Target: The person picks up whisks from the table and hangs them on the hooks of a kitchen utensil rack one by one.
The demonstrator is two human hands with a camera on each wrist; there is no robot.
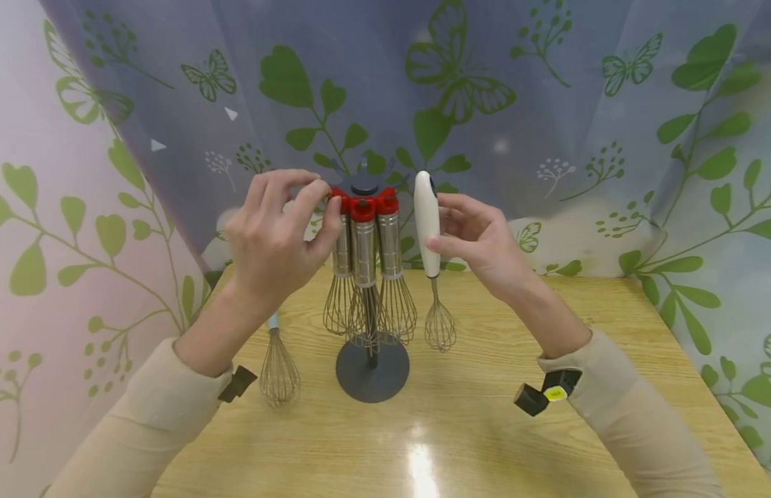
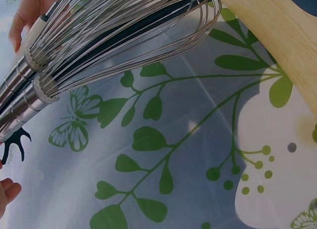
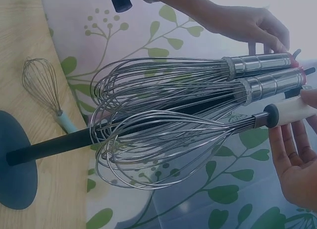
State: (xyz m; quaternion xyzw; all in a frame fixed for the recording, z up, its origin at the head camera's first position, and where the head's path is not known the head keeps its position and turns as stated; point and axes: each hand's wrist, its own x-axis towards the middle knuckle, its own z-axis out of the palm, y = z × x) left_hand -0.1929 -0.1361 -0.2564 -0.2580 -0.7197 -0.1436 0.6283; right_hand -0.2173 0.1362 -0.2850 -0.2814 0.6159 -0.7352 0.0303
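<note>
My left hand (image 1: pixel 276 225) is at the upper left of the stand, thumb and index finger pinching the red top of a steel-handled whisk (image 1: pixel 342 252). Several such red-topped whisks hang side by side from the dark stand (image 1: pixel 373 380); in the right wrist view their wire loops (image 3: pixel 148 85) overlap. My right hand (image 1: pixel 475 235) holds a smaller whisk by its white handle (image 1: pixel 426 225), upright, wires down, just right of the hanging ones. The right wrist view shows thumb and fingers on opposite sides of that white handle (image 3: pixel 292 112).
A whisk (image 1: pixel 279 370) with a pale blue handle lies on the wooden table (image 1: pixel 516 443), left of the stand's round base. Behind the table hangs a leaf-and-butterfly patterned cloth (image 1: pixel 373 76). Prongs of the stand's top (image 2: pixel 17 142) show in the left wrist view.
</note>
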